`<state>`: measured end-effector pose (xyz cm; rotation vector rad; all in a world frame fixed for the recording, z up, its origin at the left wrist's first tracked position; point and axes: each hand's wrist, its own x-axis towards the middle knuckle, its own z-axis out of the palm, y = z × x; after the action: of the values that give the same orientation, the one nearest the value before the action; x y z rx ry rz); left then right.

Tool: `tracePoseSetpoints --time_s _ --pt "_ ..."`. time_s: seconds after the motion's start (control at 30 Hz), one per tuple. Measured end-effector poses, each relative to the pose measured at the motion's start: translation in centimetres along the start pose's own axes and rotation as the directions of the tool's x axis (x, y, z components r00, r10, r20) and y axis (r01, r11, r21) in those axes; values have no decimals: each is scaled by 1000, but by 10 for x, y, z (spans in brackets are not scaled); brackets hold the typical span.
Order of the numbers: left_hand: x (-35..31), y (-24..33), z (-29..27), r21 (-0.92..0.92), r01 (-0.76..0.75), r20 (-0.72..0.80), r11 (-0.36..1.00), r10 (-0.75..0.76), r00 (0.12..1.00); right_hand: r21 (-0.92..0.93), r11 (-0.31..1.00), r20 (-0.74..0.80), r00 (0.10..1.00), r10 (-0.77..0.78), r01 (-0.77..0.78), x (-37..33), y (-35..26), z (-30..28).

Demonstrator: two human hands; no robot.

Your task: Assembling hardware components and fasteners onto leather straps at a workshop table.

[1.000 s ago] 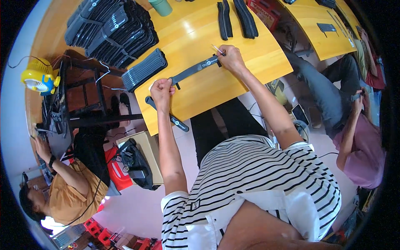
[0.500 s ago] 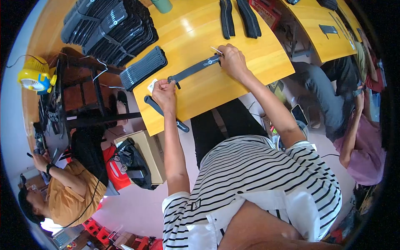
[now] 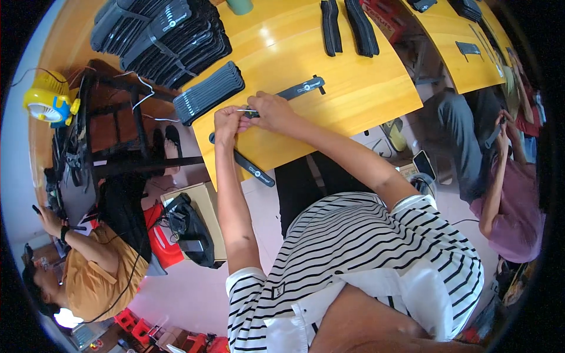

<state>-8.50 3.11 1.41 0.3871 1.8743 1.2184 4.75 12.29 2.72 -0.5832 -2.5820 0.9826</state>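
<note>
A flat black strap [image 3: 301,88] with pale print lies slantwise on the yellow table, its right end free, with a short dark tab sticking out near that end. My left hand [image 3: 227,122] is closed at the strap's left end, pinching it. Close beside it, my right hand [image 3: 273,113] is closed on a thin pale stick-like tool [image 3: 246,110], which points left toward my left fingertips. My fingers hide most of the strap's left end. Another black strap [image 3: 254,168] lies across the table's near edge, partly behind my left wrist.
A neat row of black straps [image 3: 209,94] and large tied black bundles [image 3: 162,38] occupy the left of the table [image 3: 353,94]. Two black stacks [image 3: 360,29] and a green cup [image 3: 240,6] stand farther back. People sit at left and right; a yellow fan [image 3: 50,100] is at left.
My right hand has moved left from the strap's right end to its left end, beside my left hand, bringing the thin tool. The right end now lies uncovered.
</note>
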Motion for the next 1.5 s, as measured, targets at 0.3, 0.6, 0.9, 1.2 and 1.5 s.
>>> tracePoseSetpoints --time_s 0.3,0.6,0.9,1.2,1.5 --pt "12 -3 -13 104 -125 164 987 106 981 11 1000 212 977 -25 23 21 12 2" --pt "3 -1 -9 136 -191 136 972 173 976 -103 990 169 983 -76 94 24 13 10" --pt "6 -15 -5 114 -231 62 966 225 972 -48 994 272 959 -80 96 34 20 11" --pt "-3 -11 7 252 -194 -91 948 223 971 171 979 145 986 86 -111 24 22 0" --pt "-15 -4 18 470 -184 -192 863 303 933 154 975 -66 983 172 -161 1 13 6"
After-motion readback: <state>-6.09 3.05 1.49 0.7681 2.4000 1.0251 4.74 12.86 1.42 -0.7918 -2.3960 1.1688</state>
